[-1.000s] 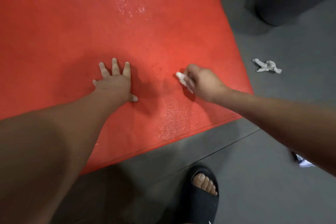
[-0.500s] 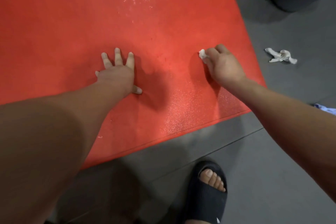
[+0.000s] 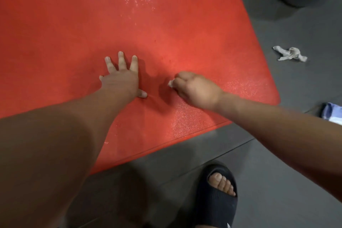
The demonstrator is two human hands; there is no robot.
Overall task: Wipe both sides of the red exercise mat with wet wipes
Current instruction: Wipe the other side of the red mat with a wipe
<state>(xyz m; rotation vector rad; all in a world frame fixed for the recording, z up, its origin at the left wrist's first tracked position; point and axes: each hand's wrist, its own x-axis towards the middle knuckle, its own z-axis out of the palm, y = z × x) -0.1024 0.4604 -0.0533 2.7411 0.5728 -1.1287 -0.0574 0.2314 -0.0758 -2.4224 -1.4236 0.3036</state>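
The right hand (image 3: pixel 194 90), gripping the wet wipe (image 3: pixel 170 83), sits lower and further left on the red mat (image 3: pixel 74 33) than half a second ago, drawn back from the mat's right side to just beside the left hand (image 3: pixel 122 81).

Red mat (image 3: pixel 74 33) — finely pebbled, foam-like, mostly matt, glistening wet in patches. Grey floor (image 3: pixel 277 172) smooth and matt, with a thin seam; crumpled wipe (image 3: pixel 290 54) on it soft, fibrous, dull white. Black slipper (image 3: pixel 214 203) — matt, rubbery, faintly ribbed.
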